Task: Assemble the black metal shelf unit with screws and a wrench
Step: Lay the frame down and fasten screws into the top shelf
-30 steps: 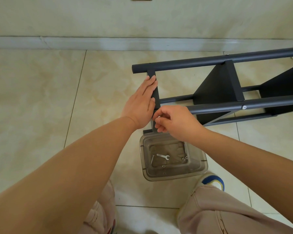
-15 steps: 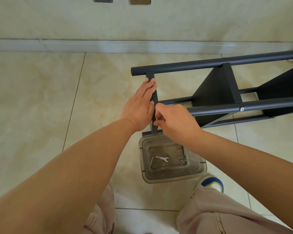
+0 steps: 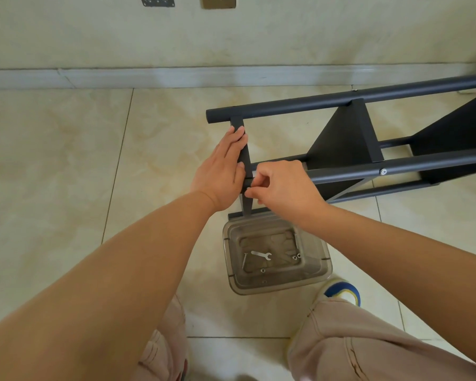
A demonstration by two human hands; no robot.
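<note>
1. Lying in the clear plastic bin [image 3: 323, 266] on the floor nearest your knees, the wrench [image 3: 261, 254] and loose nuts wait untouched.
2. Pinching at the joint just beyond the bin, your right hand [image 3: 283, 187] has its fingers curled on something small, probably a screw; the piece itself is hidden.
3. Pressing flat, fingers straight, your left hand [image 3: 223, 167] steadies the end crossbar [image 3: 245, 158].
4. Keep the screw square to its hole; hold the black shelf unit [image 3: 349, 138], lying on its side toward the wall, steady.
</note>
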